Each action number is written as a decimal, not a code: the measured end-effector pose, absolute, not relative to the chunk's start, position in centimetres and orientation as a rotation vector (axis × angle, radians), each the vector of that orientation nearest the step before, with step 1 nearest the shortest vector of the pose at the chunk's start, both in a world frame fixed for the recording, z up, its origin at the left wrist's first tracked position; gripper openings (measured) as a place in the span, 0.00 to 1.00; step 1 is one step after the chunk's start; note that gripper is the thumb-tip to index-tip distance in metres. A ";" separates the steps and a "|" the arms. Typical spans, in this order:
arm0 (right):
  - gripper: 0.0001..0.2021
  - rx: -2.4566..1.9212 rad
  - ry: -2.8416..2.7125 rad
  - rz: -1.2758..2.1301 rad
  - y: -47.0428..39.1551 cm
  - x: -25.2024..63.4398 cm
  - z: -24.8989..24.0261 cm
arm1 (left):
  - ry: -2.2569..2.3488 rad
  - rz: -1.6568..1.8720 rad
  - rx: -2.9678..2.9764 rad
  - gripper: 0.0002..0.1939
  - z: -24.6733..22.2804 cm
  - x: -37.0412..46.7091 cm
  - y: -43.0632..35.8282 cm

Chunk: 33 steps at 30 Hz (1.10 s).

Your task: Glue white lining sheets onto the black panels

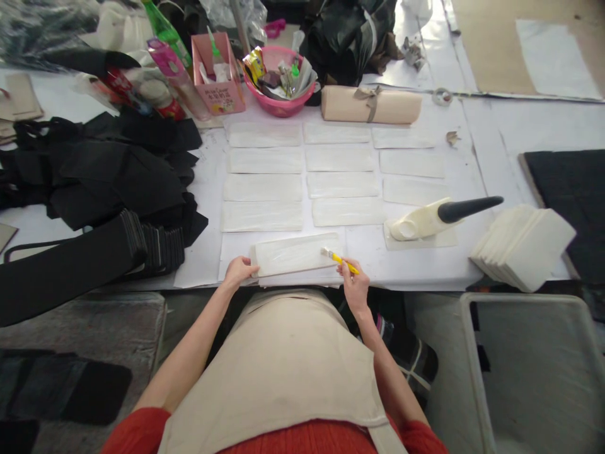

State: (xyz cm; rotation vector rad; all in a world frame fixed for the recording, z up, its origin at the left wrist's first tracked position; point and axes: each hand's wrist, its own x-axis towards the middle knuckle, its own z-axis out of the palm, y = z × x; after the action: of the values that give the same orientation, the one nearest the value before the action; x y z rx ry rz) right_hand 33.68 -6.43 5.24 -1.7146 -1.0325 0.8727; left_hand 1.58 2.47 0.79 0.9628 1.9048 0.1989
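Observation:
My left hand (239,271) presses on the left end of a white rectangular piece (295,254) lying at the near table edge. In my right hand (354,282) is a small yellow-handled brush (336,257), its bristles touching the right end of that piece. Beyond it, several similar white pieces (341,185) lie in rows on the white table (491,135). A cream glue bottle with a black nozzle (437,218) lies on its side to the right of the brush.
Black fabric pieces (104,183) pile up on the left. A stack of white pieces (522,246) sits right, beside a black mat (570,189). At the back stand a pink bowl (280,81), pink box (218,72) and beige roll (371,104). A grey bin (534,372) stands below right.

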 end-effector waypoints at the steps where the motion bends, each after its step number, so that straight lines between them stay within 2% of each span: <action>1: 0.15 -1.702 -1.072 0.855 -6.2 33.3 5.4 | 1.905 0.206 0.954 0.14 1.0 1.7 2.5; 6: 0.14 -1.488 -1.251 1.084 -4.6 31.2 4.3 | 1.892 0.211 0.952 0.12 1.4 2.0 2.7; 10: 0.15 -1.627 -0.979 0.899 -4.3 34.9 3.2 | 1.889 0.211 0.961 0.12 1.1 2.0 2.7; 14: 0.15 -1.717 -0.857 0.678 -5.3 38.8 4.1 | 1.898 0.219 0.926 0.12 1.3 2.1 2.6; 20: 0.13 -1.683 -0.946 0.909 -8.3 38.4 4.9 | 1.919 0.276 0.929 0.14 1.4 2.4 2.3; 25: 0.14 -1.747 -0.887 0.780 -10.1 39.4 5.1 | 1.984 0.280 1.046 0.15 0.6 2.1 1.8; 30: 0.13 -1.722 -0.959 0.912 -10.1 39.1 5.3 | 2.085 0.181 1.218 0.15 0.8 2.3 1.8; 33: 0.14 -1.775 -0.885 0.770 -9.8 40.0 5.4 | 2.100 0.152 1.249 0.15 0.9 2.4 1.9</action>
State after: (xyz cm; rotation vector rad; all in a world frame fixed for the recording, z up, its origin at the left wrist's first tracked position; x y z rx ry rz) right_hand 40.00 -9.77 5.37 -1.7747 -0.8851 0.7699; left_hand 2.38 1.91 0.88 1.2490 2.0999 0.1524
